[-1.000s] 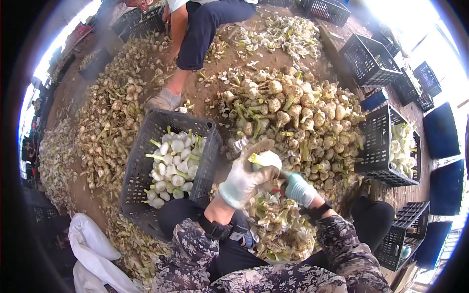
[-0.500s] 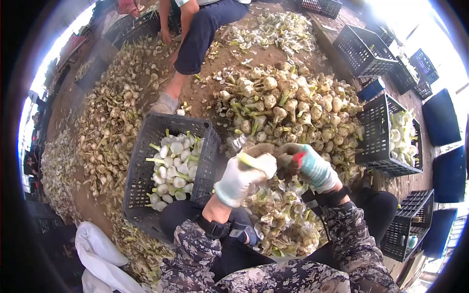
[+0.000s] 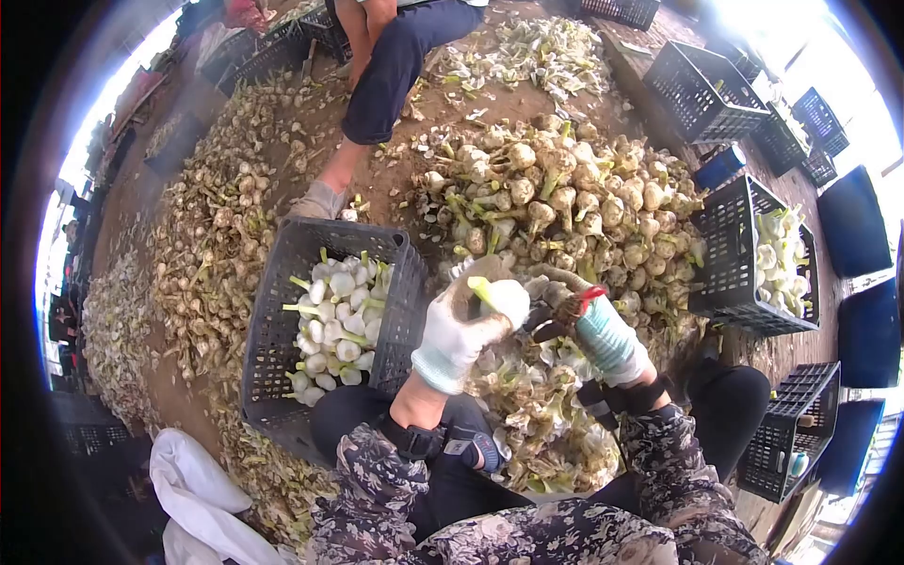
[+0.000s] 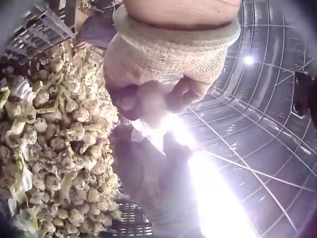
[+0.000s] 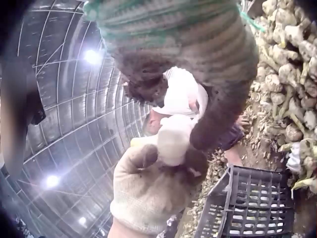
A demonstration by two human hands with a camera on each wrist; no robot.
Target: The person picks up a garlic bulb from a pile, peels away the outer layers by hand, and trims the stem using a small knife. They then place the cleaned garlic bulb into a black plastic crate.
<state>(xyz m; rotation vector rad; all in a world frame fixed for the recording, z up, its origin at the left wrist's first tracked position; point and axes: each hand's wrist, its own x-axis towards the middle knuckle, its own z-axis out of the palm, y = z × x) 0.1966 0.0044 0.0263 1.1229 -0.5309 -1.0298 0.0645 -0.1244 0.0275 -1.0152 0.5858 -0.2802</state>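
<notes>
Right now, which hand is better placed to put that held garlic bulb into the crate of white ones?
Left, I'd say: the left hand grips the bulb and is nearer the crate. The right hand is farther across, with papery skin between its fingers.

Left hand (image 4: 163, 62), knit glove, pinches pale, blurry bulb (image 4: 152, 101). Right hand (image 4: 153, 173) just below, hazy. Heap of dirty garlic (image 4: 59, 148) fills left side; dark crate (image 4: 35, 33) upper left, another crate (image 4: 132, 218) at bottom. Ribbed roof (image 4: 267, 109) right, strong glare.
</notes>
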